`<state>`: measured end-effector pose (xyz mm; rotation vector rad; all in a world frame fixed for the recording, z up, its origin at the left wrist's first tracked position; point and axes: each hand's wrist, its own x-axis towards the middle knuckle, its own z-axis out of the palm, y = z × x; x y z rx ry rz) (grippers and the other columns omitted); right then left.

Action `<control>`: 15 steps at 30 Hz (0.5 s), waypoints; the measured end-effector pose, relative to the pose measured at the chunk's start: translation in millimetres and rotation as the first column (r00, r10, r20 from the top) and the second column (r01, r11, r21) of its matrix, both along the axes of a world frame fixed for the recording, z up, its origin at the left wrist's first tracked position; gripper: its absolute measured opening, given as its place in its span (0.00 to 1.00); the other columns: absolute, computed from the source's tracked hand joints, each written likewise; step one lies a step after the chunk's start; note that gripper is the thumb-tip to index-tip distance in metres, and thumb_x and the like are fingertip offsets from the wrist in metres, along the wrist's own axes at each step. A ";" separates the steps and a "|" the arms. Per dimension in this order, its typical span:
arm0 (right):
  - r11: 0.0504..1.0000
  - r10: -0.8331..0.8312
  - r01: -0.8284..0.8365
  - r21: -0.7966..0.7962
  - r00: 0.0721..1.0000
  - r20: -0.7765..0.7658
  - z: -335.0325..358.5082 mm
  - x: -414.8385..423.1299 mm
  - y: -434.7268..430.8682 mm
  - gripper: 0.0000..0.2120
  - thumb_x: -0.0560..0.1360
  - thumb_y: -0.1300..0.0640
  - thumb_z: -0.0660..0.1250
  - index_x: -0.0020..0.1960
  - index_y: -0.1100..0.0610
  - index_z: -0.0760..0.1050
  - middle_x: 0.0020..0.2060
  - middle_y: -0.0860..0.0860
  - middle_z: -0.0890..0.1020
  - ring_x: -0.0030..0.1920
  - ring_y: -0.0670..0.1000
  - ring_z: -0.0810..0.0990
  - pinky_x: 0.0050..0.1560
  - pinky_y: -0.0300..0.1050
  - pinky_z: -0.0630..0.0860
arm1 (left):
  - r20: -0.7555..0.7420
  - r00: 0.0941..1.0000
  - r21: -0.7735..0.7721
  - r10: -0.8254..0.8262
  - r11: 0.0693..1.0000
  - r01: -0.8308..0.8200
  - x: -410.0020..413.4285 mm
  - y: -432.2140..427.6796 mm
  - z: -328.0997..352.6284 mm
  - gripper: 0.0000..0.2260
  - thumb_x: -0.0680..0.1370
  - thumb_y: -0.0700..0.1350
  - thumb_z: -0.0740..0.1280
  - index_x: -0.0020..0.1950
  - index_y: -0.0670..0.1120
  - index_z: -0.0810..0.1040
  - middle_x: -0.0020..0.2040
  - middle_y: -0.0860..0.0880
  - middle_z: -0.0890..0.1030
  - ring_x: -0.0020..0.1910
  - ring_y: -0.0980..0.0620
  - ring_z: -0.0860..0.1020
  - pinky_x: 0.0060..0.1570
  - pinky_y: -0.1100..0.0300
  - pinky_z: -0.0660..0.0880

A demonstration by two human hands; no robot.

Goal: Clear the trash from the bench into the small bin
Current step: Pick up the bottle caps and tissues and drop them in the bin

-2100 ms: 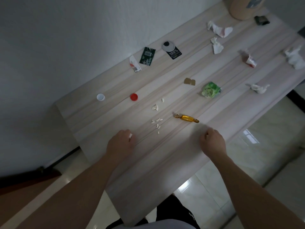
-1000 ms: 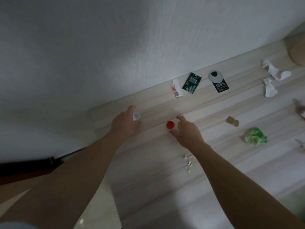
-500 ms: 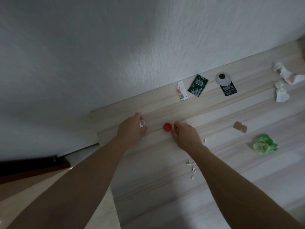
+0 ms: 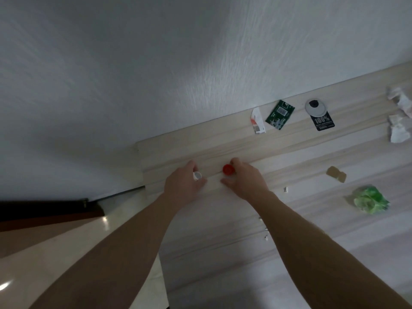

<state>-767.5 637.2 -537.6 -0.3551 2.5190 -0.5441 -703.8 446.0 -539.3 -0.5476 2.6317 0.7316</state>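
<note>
Near the left end of the pale wooden bench (image 4: 223, 230), both bare hands were recorded side by side on the surface. A white bottle cap (image 4: 197, 175) was seen pinched between the thumb and forefinger of the left hand (image 4: 183, 186), tilted on edge; the remaining fingers were curled under and could not be told apart. A red bottle cap (image 4: 228, 169) was noted lying on the bench, bracketed by the thumb and forefinger of the right hand (image 4: 244, 180); the fingers were spread around it and touching its rim or just beside it, and a closed grip could not be confirmed. Along the wall (image 4: 200, 63), 3 flat scraps were logged: a white torn wrapper (image 4: 258, 120), a green packet (image 4: 280, 114) just beside it, and a black label with a round foil seal (image 4: 319, 114) further right. At the right edge, 2 crumpled white tissues (image 4: 399, 117) were partly cut off by the frame. A tan cardboard piece (image 4: 336, 174) and a crumpled green wrapper (image 4: 370, 199) were observed nearer the front, well apart from the hands. Several small white crumbs (image 4: 286, 189) were scattered beside the right forearm. The small bin was not visible in the head view.
</note>
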 end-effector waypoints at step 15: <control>0.997 -0.035 0.027 -0.070 0.992 -0.121 16.4 6.7 19.2 0.12 0.72 0.48 0.67 0.46 0.55 0.69 0.37 0.55 0.77 0.40 0.60 0.77 0.37 0.47 0.67 | -0.014 0.999 -0.013 -0.043 0.999 0.043 1.4 0.4 10.0 0.17 0.71 0.58 0.69 0.54 0.52 0.72 0.48 0.44 0.80 0.46 0.42 0.78 0.42 0.54 0.73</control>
